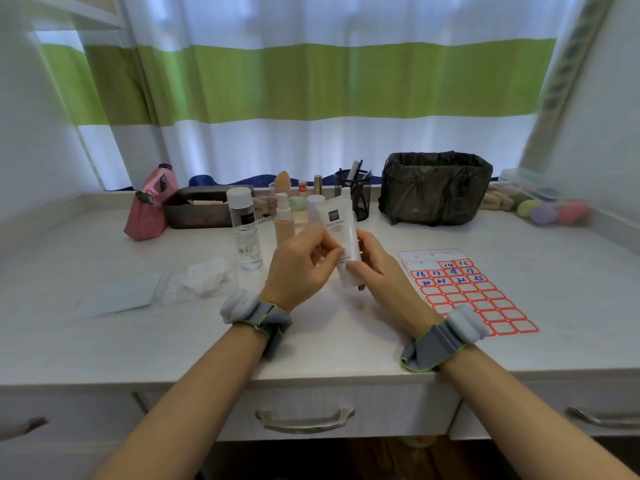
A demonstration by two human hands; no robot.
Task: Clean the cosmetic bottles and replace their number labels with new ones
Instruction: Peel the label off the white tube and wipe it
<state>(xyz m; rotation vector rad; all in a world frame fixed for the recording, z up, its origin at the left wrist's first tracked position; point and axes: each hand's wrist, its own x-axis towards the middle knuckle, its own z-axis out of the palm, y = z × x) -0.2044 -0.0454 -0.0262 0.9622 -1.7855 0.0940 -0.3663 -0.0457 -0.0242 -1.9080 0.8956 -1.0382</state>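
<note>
Facial cleanser tube [341,233] held up in both hands above the near middle of the desk [104,341], mid-relabelling.

The label sheet [465,289], near right, has its top rows peeled away and numbers 14 to 23 still waiting, so I judge the job partly done. The left hand [299,263] pinches at the tube's front, the right hand [377,268] curls round its lower end. A crumpled wipe [206,277] lies left; farther back stand a clear bottle [246,230], a pump bottle [284,220] and the lined bin [434,187].
</note>
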